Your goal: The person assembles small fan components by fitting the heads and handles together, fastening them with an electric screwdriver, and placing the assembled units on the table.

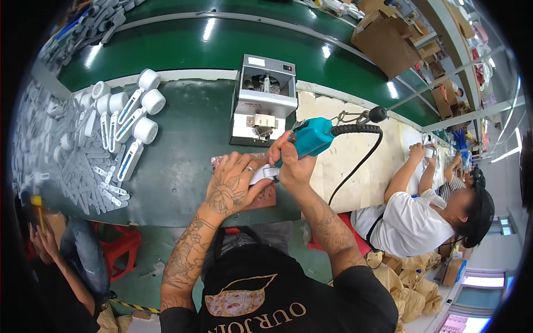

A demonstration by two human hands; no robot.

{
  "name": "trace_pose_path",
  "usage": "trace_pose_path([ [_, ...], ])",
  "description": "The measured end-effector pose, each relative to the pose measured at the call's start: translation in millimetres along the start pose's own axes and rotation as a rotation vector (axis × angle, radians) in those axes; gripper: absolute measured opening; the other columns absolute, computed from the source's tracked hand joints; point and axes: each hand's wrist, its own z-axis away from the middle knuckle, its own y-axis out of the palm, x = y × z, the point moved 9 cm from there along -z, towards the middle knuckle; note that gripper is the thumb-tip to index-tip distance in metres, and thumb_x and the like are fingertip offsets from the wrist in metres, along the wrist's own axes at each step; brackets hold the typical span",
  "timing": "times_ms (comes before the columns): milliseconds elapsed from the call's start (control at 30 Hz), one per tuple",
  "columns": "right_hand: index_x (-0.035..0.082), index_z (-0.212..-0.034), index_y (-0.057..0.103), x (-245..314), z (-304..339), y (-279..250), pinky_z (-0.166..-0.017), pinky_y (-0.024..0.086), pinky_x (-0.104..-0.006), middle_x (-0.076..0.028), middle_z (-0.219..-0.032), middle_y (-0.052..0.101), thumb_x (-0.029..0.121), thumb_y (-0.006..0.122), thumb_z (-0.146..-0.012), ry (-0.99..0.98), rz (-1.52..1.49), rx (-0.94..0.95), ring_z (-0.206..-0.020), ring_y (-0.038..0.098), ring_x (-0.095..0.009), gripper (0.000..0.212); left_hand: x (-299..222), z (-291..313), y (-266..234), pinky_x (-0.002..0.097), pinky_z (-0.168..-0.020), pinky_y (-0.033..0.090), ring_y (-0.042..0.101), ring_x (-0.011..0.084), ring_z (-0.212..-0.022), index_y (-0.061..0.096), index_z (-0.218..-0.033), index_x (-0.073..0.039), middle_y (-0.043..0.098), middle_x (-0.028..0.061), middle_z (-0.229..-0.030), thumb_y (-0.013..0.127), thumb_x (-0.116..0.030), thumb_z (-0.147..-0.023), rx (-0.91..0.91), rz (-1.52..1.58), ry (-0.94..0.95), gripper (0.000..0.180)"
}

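Observation:
A teal electric screwdriver (pixel 312 137) is gripped in my right hand (pixel 294 164), tilted, its lower end close to the white plastic part. My left hand (pixel 230 180) is closed over that white plastic part (pixel 264 174), pressing it down on a reddish pad (pixel 262 201) at the bench's front edge. The part's left portion is hidden under my fingers, and the screwdriver's tip is behind my right hand. Just beyond my hands stands a white and grey screw feeder (pixel 244 129), its upper tray open.
Several white handled pieces with round heads (pixel 145 131) lie at left beside a pile of flat grey plastic parts (pixel 89 183). The screwdriver's black cable (pixel 363 152) loops across the cardboard-covered right side. A green conveyor (pixel 166 47) runs behind. Co-workers (pixel 419 219) sit at right and left.

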Motion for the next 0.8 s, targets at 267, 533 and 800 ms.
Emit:
trace_pose_path([
  [267,0.000,-0.109,0.055,28,-21,12,-0.060,0.047,-0.0310,-0.005,-0.072,0.056,0.045,0.073,-0.093,-0.092,0.049,-0.019,-0.064,0.057,-0.017,0.051,-4,1,-9,0.0446,-0.096,0.044,0.054,0.0283,-0.104,0.066,-0.115,-0.008,0.059,0.0079,-0.106,0.065,-0.036,-0.092,-0.022,0.025,0.012,0.036],
  [533,0.001,-0.103,0.054,18,-50,29,-0.062,0.050,-0.0319,-0.007,-0.076,0.058,0.036,0.071,-0.096,-0.256,0.078,0.055,-0.066,0.057,-0.017,0.039,-3,1,-11,0.0455,-0.097,0.044,0.055,0.0287,-0.103,0.067,-0.115,-0.008,0.061,0.0076,-0.106,0.060,-0.027,-0.092,-0.033,0.060,0.005,0.031],
  [800,-0.001,-0.103,0.055,15,-47,36,-0.061,0.048,-0.0307,-0.006,-0.073,0.057,0.034,0.067,-0.099,-0.119,0.117,0.109,-0.064,0.056,-0.016,0.037,3,4,-5,0.0467,-0.101,0.042,0.054,0.0294,-0.105,0.067,-0.117,-0.009,0.061,0.0084,-0.108,0.059,-0.028,-0.093,-0.021,0.060,-0.014,0.032],
])
